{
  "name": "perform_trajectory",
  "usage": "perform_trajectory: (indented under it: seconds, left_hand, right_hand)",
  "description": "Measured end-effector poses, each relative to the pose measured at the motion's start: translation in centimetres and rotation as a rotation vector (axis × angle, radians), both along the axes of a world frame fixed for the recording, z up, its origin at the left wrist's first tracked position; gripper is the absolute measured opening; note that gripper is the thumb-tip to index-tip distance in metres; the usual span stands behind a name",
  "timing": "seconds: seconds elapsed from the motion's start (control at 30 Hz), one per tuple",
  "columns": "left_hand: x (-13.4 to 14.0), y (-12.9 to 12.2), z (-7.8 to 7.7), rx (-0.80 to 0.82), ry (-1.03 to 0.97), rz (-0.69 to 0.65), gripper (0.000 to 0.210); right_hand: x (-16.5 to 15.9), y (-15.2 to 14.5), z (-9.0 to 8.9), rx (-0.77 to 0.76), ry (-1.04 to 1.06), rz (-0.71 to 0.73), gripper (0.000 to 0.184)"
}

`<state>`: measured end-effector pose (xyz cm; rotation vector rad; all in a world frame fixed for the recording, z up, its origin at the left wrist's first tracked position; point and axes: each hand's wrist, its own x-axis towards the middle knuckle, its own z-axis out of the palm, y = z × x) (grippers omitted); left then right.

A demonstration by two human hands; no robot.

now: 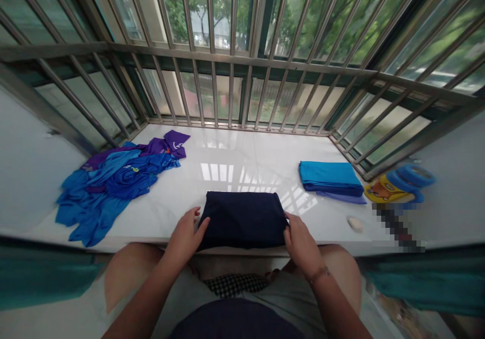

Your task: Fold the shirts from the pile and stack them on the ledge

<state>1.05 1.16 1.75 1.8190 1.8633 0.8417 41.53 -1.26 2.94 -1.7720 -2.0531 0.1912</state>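
A folded dark navy cloth garment (242,219) is lying flat at the near edge of a glossy white stone windowsill ledge (235,162), directly in front of the person. The left hand (185,235) is pressing against the garment's left side with its fingers spread loosely, thumb lying along the fabric edge; the right hand (301,243) is resting on the garment's right side, fingers curled over its corner, neither hand closed in a full grip. A thin bracelet (318,275) is circling the right wrist. To the left, a loose heap of bright blue and purple shirts (113,182) is sprawling toward the ledge's left end; small pale printing is showing on the purple piece, but it is too small to read. To the right, a neat stack of folded turquoise cloth (329,177) is sitting well apart from the navy garment, and beyond it a yellow and blue cartoon-printed toy (397,185) is lying near the right corner. A small pale pebble-like lump (355,223) is sitting near the front edge. Grey metal window bars (242,76) are closing off the far side, while bare ledge is stretching open between the piles.
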Motion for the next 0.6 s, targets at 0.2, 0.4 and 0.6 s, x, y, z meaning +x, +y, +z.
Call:
perform_trajectory:
  seconds: [0.2,0.4,0.6]
  left_hand:
    - [2.2,7.0,0.7,-0.093,0.024,0.087,0.057]
    - [2.5,11.9,1.8,-0.11,-0.023,0.024,0.03]
    - [1.8,12.6,2.1,-0.189,-0.064,0.081,0.044]
  right_hand:
    - [-3.8,8.7,1.5,-0.128,-0.022,-0.357,0.038]
    - [-3.4,14.2,2.8,-0.271,0.034,-0.439,0.027]
    - [-1.0,14.1,4.0,-0.211,0.044,-0.482,0.025]
